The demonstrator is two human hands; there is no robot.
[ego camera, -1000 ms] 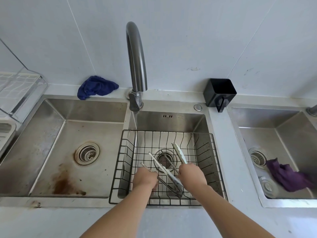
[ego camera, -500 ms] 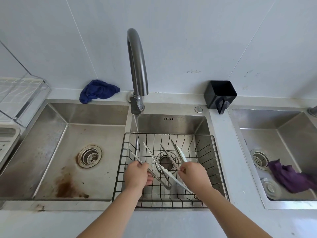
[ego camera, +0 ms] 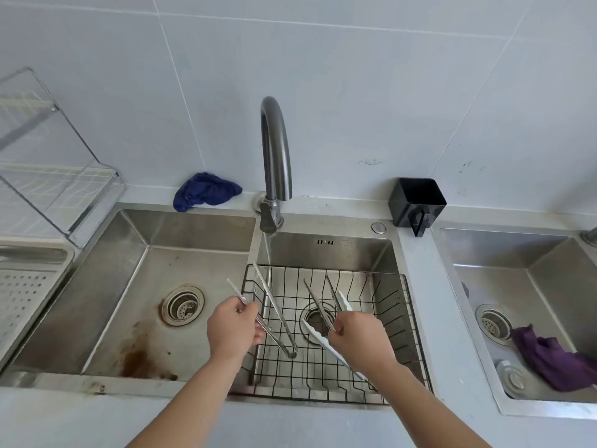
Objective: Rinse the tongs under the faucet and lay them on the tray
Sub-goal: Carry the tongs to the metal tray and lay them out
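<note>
Left hand (ego camera: 233,328) holds tongs (ego camera: 274,313) under (seemingly touching) running faucet (ego camera: 275,163).

The sink basins (ego camera: 193,240) are brushed steel, dull and rust-stained near one drain. The faucet (ego camera: 276,150) is smooth dark metal with a soft sheen. A black wire basket (ego camera: 410,305) looks coated and matt. The tongs (ego camera: 274,305) gleam — bare polished metal. Two cloths — blue (ego camera: 206,190), purple (ego camera: 549,357) — lie crumpled and soft. Glossy wall tiles (ego camera: 323,76).

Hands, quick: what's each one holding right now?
Left hand: closed on steel tongs, one arm tip in the faucet stream.
Right hand: closed on a second pair of tongs over the wire basket.
</note>
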